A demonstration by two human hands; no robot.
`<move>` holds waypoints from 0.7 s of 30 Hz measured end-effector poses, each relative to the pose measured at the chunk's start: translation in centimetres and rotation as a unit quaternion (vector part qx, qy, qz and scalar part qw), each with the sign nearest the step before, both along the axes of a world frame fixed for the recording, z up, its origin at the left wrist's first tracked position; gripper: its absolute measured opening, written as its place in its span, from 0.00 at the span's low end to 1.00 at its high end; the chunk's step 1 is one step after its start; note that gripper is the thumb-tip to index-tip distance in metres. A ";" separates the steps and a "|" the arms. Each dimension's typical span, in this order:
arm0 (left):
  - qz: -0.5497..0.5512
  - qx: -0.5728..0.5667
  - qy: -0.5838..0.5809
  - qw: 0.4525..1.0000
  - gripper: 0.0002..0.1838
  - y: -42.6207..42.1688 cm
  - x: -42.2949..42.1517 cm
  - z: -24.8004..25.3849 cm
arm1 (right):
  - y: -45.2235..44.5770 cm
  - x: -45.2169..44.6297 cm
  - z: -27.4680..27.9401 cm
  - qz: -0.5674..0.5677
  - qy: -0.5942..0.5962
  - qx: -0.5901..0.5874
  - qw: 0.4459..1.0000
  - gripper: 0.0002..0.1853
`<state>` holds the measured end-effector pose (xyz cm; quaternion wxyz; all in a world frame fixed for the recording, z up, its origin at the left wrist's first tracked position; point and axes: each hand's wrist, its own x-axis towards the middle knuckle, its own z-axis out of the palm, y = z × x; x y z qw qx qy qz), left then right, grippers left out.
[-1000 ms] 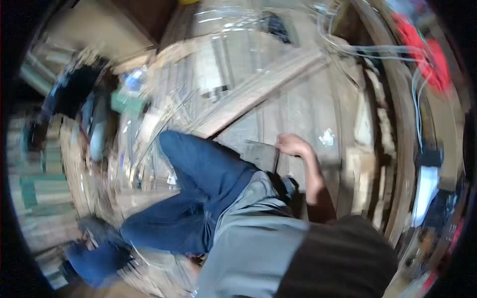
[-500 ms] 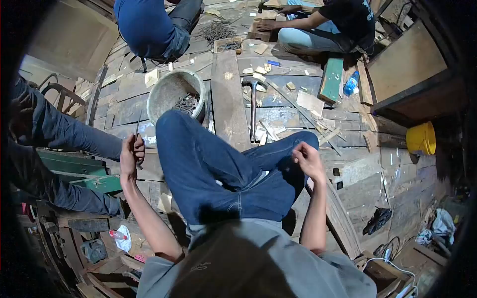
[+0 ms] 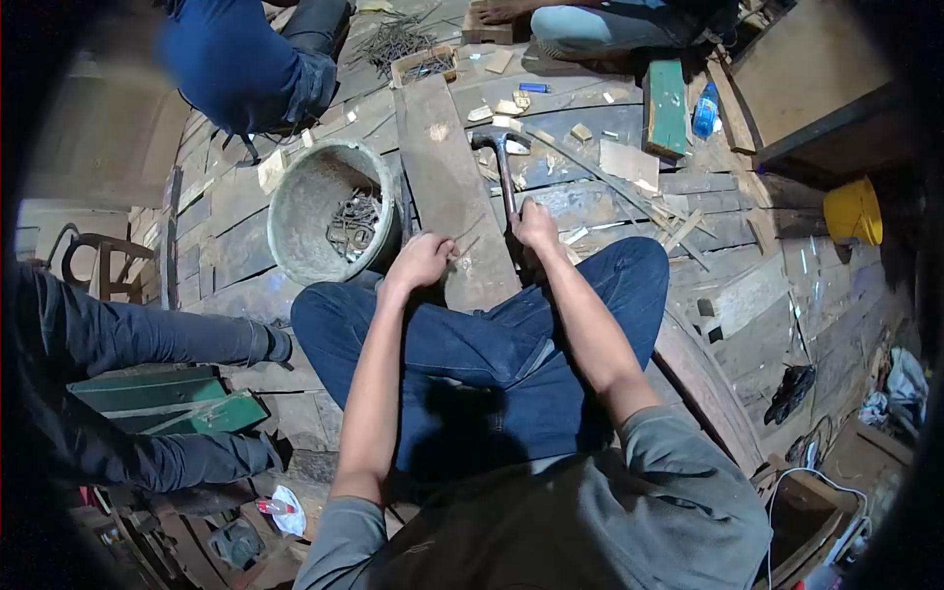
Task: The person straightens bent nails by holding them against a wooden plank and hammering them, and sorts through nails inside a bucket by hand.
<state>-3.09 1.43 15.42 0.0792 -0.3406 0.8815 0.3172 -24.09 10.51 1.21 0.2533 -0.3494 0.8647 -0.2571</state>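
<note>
My right hand (image 3: 536, 228) is closed around the handle of a claw hammer (image 3: 506, 177), whose dark head points away from me at the plank's right side. My left hand (image 3: 421, 261) rests over the wooden plank (image 3: 433, 147) in front of my crossed legs, fingers pinched together. A thin, dark, nail-like piece (image 3: 469, 245) shows at its fingertips; its full length is hard to make out. Just left of that hand, a pale bucket (image 3: 285, 211) leans toward me, with rusty nails and metal bits (image 3: 356, 224) inside.
Wood scraps (image 3: 506, 106) and thin strips (image 3: 600, 177) lie beyond the hammer. A nail pile (image 3: 393, 41) and a small box of nails (image 3: 425, 67) are farther off. A green block (image 3: 665, 108) stands right. Two people sit ahead; another person's legs (image 3: 167, 324) extend from the left.
My left hand has come in from the far left, beyond my knee, to the plank. My right hand has moved from above my right knee and taken hold of the hammer handle.
</note>
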 end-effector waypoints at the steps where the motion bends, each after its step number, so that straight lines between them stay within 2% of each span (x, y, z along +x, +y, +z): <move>1: 0.015 0.009 -0.021 1.000 0.15 -0.5 -0.8 -1.2 | -0.1 0.3 0.8 -0.012 0.002 0.003 1.000 0.19; 2: 0.030 0.018 -0.040 0.999 0.15 -0.9 -1.4 -2.3 | -0.1 0.5 0.6 0.000 0.016 -0.003 1.000 0.18; 5: 0.016 -0.141 -0.066 0.988 0.14 -2.2 -2.1 -6.8 | -0.1 0.4 -0.8 0.026 0.043 -0.040 0.998 0.17; 9: 0.019 -0.145 0.017 0.989 0.10 -3.8 -2.2 -7.3 | -0.5 -0.1 -1.2 0.029 0.028 -0.022 0.999 0.16; 16: -0.009 -0.151 0.054 0.987 0.08 -4.8 -1.8 -6.8 | -1.0 0.5 -1.8 0.030 0.061 -0.008 0.998 0.18; 18: -0.004 -0.156 0.102 0.983 0.08 -4.8 -1.5 -7.5 | -1.4 0.4 -2.0 0.038 0.066 0.003 0.997 0.21; 21: 0.023 -0.132 0.100 0.986 0.08 -4.6 -1.4 -8.6 | -1.3 0.7 -2.2 0.047 0.076 0.023 0.996 0.20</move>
